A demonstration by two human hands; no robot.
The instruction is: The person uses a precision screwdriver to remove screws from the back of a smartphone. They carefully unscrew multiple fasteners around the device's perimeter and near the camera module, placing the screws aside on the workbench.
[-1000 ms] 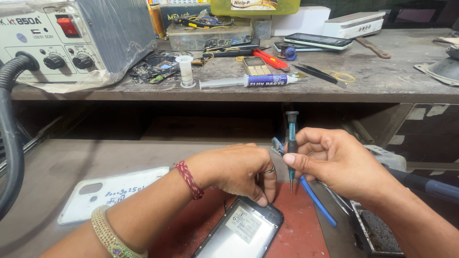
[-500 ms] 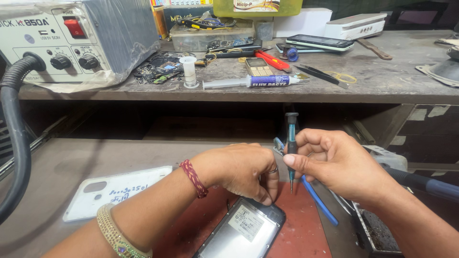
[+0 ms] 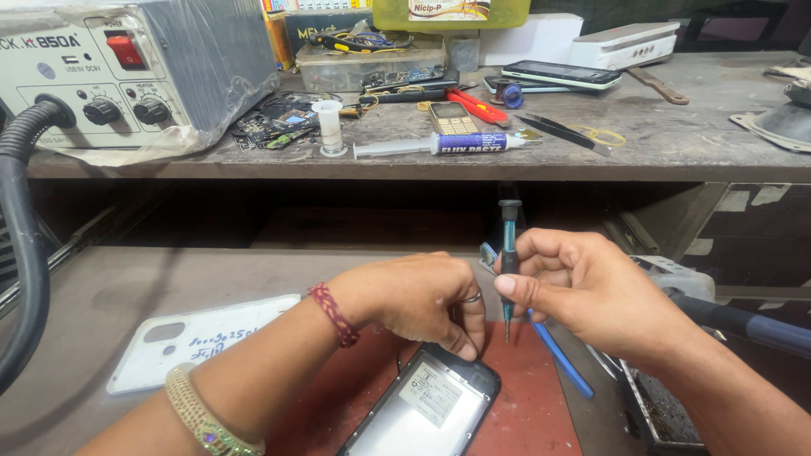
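Two hands at work over one opened phone (image 3: 427,404), lying tilted on one red mat (image 3: 515,397) on the lower bench. One screwdriver (image 3: 509,262), held upright, tip down just above the mat beside the phone's top corner. One blue tool (image 3: 557,359) flat on the mat under the right hand. One white back cover (image 3: 198,338) well to the left of the phone. On the upper shelf: one grey station with two knobs (image 3: 127,72), one syringe of paste (image 3: 439,145), one small keypad phone (image 3: 452,118), one dark phone (image 3: 562,74), one pair of tweezers (image 3: 562,131), one white bottle (image 3: 329,127). Left hand (image 3: 414,300) palm down, fingers curled, fingertips pressing on the phone's upper edge; no object clenched inside it as far as visible, only touching. Right hand (image 3: 591,291) closed around the screwdriver, thumb and forefinger pinching the shaft, other fingers folded. Against half a second earlier: almost no change, both hands in same pose, screwdriver same upright position, phone not shifted; only the view moved slightly.
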